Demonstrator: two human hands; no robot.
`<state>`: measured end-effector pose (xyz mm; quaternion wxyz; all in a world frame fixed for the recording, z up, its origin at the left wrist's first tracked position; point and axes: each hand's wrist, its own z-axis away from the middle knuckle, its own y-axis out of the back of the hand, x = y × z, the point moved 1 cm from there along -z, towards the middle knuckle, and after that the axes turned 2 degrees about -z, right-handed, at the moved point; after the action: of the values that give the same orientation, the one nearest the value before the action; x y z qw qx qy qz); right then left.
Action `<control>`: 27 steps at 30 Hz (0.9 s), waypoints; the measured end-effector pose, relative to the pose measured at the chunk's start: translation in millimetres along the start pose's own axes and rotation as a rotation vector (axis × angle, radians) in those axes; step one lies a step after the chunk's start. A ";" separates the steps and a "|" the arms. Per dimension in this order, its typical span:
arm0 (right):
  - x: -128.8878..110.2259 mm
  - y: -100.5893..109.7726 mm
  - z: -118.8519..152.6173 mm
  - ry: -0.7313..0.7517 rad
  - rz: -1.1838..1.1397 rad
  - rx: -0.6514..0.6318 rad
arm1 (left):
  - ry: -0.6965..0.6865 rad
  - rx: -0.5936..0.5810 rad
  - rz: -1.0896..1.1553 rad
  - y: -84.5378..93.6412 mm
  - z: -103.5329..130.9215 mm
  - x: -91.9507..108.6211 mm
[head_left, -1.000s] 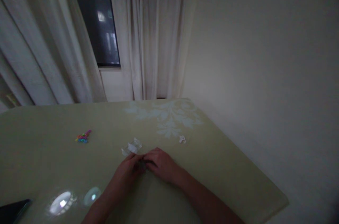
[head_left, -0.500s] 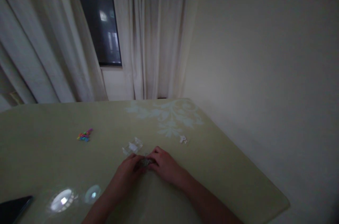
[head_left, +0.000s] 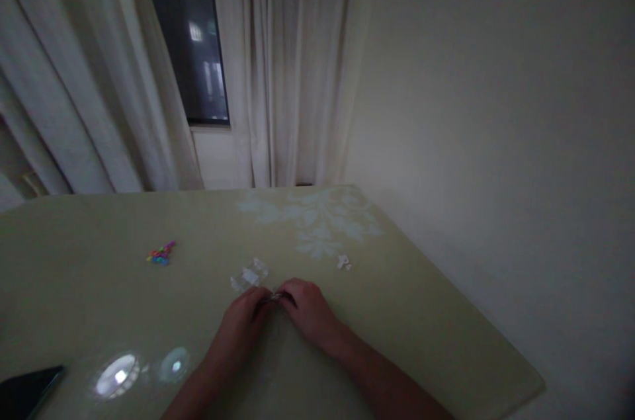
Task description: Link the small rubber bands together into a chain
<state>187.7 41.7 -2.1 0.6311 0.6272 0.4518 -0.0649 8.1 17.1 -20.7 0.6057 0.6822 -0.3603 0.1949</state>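
Note:
My left hand (head_left: 247, 316) and my right hand (head_left: 308, 311) meet low over the table, fingertips pinched on either side of a small clear, crinkled plastic packet (head_left: 274, 297). Only a narrow strip of it shows between the fingers, and what it contains cannot be made out. Just beyond my left hand lies a clear plastic bag (head_left: 249, 274) with a whitish patch. Past my right hand sits a little heap of small white pieces (head_left: 344, 262), too small to name.
Farther left on the table (head_left: 94, 274) is a pile of small multicoloured pieces (head_left: 161, 254). A dark flat object (head_left: 30, 390) pokes in at the lower left corner. Light reflections shine on the glossy tabletop. A wall (head_left: 476, 142) borders the right side; curtains (head_left: 288, 76) hang behind.
The packet between my hands now shows as a thinner strip, and my fingers have tilted over it. Both hands stay in nearly the same spot. The view has shifted very slightly.

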 end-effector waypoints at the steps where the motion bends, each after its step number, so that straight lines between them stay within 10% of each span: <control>1: 0.4 1.4 -0.2 0.002 -0.019 0.003 | 0.005 -0.001 0.019 1.4 -0.1 0.8; 27: 10.7 28.3 4.3 -0.020 -0.083 -0.114 | 0.075 -0.203 0.084 32.9 6.0 -7.8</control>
<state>214.4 49.0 10.8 0.6669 0.5702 0.4742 -0.0714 -22.0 13.1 -4.7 0.6759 0.5939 -0.3837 0.2079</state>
